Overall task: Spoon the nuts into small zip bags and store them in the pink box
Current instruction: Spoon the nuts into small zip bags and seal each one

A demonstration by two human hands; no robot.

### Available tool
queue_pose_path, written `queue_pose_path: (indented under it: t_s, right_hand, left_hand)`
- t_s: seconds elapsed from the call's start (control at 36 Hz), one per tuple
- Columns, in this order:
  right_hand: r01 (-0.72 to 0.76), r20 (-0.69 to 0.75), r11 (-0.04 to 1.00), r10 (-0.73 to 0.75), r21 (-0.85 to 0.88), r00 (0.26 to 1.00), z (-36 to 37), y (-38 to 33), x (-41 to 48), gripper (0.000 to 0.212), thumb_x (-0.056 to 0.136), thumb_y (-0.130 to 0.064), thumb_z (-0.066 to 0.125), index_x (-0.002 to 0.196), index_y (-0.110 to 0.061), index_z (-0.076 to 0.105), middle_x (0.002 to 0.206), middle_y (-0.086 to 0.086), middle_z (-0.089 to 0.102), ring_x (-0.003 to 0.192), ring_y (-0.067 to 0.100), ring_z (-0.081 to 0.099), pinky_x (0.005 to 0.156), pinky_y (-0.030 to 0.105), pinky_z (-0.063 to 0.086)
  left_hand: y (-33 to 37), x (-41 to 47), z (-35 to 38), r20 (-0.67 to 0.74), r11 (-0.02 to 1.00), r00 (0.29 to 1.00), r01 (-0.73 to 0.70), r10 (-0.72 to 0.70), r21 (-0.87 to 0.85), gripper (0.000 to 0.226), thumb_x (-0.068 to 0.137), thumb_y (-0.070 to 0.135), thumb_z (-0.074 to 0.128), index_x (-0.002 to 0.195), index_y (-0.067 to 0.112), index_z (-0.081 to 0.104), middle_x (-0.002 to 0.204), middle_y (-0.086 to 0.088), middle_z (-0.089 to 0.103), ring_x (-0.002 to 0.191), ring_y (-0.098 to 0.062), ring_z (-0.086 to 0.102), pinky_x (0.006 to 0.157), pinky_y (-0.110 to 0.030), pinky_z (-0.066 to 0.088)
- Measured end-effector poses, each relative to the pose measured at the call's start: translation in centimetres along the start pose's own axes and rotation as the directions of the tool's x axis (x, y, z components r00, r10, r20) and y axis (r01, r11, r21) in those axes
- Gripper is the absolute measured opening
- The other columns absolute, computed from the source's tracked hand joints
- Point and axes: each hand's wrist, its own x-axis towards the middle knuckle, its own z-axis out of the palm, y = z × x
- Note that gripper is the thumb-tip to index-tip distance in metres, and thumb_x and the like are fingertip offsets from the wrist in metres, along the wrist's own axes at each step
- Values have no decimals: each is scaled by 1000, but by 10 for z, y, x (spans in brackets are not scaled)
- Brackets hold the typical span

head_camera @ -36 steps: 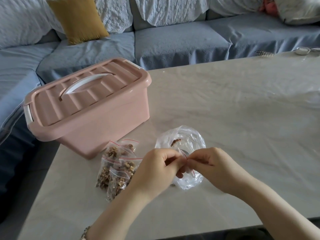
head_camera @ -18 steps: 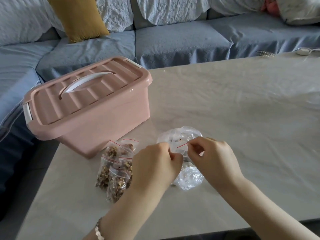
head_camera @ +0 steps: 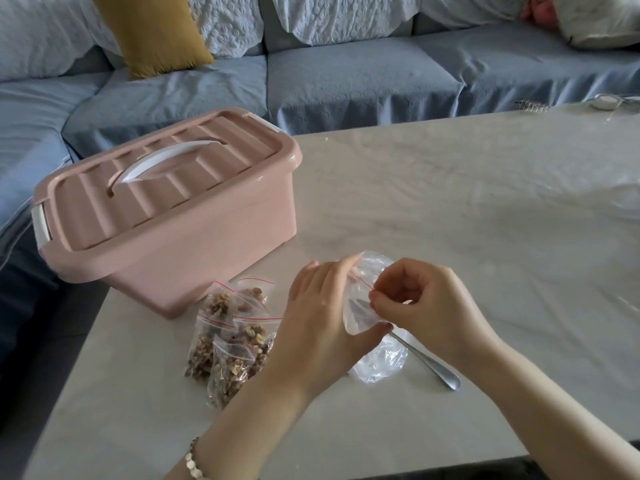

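Note:
A small clear zip bag [head_camera: 360, 308] with a red seal line hangs between my hands above the table. My left hand [head_camera: 322, 320] holds its left side and bottom, and my right hand [head_camera: 422, 306] pinches its red top edge. Under it lies a larger crumpled clear plastic bag [head_camera: 381, 367], with a metal spoon [head_camera: 429, 363] resting on the table beside it. Several filled zip bags of nuts [head_camera: 232, 337] lie in a pile left of my hands. The pink box [head_camera: 166, 216], lid closed with a white handle, stands behind them at the table's left.
The pale marble-look table [head_camera: 450, 202] stretches to the right and back. A blue sofa [head_camera: 346, 81] with a mustard cushion [head_camera: 152, 32] runs behind it. Small metal items [head_camera: 606, 100] sit at the table's far right corner.
My hands have lifted the small zip bag up and spread it open-faced; the spoon's handle, hidden before, now shows on the table under my right hand.

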Motion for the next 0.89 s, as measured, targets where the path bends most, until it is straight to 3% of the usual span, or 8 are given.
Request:
queue_pose_path:
  t_s: [0.19, 0.31, 0.39, 0.47, 0.64, 0.75, 0.83, 0.89]
  right_hand:
    - [118, 26, 969, -115, -216, 993, 4, 2, -8, 31, 79, 1, 62, 72, -29, 68, 78, -12, 60, 73, 1, 57, 64, 7, 42]
    - [237, 82, 919, -222, -316, 972, 4, -4, -16, 26, 85, -2, 57, 90, -21, 75, 82, -17, 54, 76, -1, 53, 66, 5, 37]
    - [258, 217, 907, -192, -332, 957, 5, -11, -21, 18, 87, -21, 58, 100, -22, 71, 85, -16, 61, 80, 0, 53, 69, 8, 40]
    - [175, 246, 916, -87, -362, 965, 5, -11, -19, 20, 87, -30, 60, 104, -25, 68, 87, -19, 62, 72, -18, 49, 67, 5, 36]
    - [-36, 173, 988, 63, -153, 983, 3, -7, -15, 14, 87, -21, 61, 78, -21, 71, 70, -14, 71, 62, -10, 61, 60, 7, 44]
    - [-212, 209, 974, 192, 79, 959, 2, -11, -13, 21, 92, -12, 50, 76, -11, 65, 74, -8, 74, 68, 3, 68, 62, 14, 47]
    - [-276, 241, 946, 232, 168, 942, 1, -14, -12, 25, 95, -10, 42, 77, -13, 60, 76, -5, 74, 75, 7, 71, 66, 20, 44]
    - [-276, 250, 947, 231, 162, 940, -1, -14, -11, 24, 96, -12, 41, 78, -14, 58, 76, -7, 74, 76, 6, 70, 64, 17, 45]
  left_hand:
    - [-7, -9, 5, 62, 1000, 998, -12, 12, -5, 60, 75, 47, 56, 125, 14, 47, 100, 17, 48, 99, -4, 45, 92, -18, 33]
    - [-10, -11, 7, 43, 999, 999, -5, 4, 34, 59, 73, 40, 51, 126, 12, 47, 100, 12, 52, 100, -4, 43, 95, -16, 27]
    - [-11, -9, 7, 60, 996, 998, -32, 27, 77, 53, 75, 36, 49, 123, 15, 43, 100, 3, 60, 96, -7, 45, 94, -19, 29]
    - [-12, -9, 8, 93, 986, 993, -84, 71, 142, 52, 76, 35, 49, 123, 13, 47, 98, 2, 60, 94, -12, 49, 90, -22, 33]
    - [-12, -15, 11, 100, 976, 993, -79, 60, 201, 65, 75, 41, 51, 131, 8, 44, 102, 3, 59, 96, -10, 48, 92, -22, 33]
    - [-12, -16, 11, 57, 972, 998, 1, -15, 236, 79, 69, 45, 55, 135, 9, 31, 97, 2, 53, 91, -12, 40, 90, -22, 28]
    - [-12, -13, 12, 11, 941, 1000, 23, -29, 337, 82, 62, 42, 62, 131, 9, 34, 97, 0, 53, 88, -16, 37, 84, -25, 29]
    - [-12, -11, 12, -16, 908, 1000, 17, -11, 419, 76, 63, 47, 52, 128, 11, 39, 96, 1, 52, 86, -17, 36, 82, -26, 34]
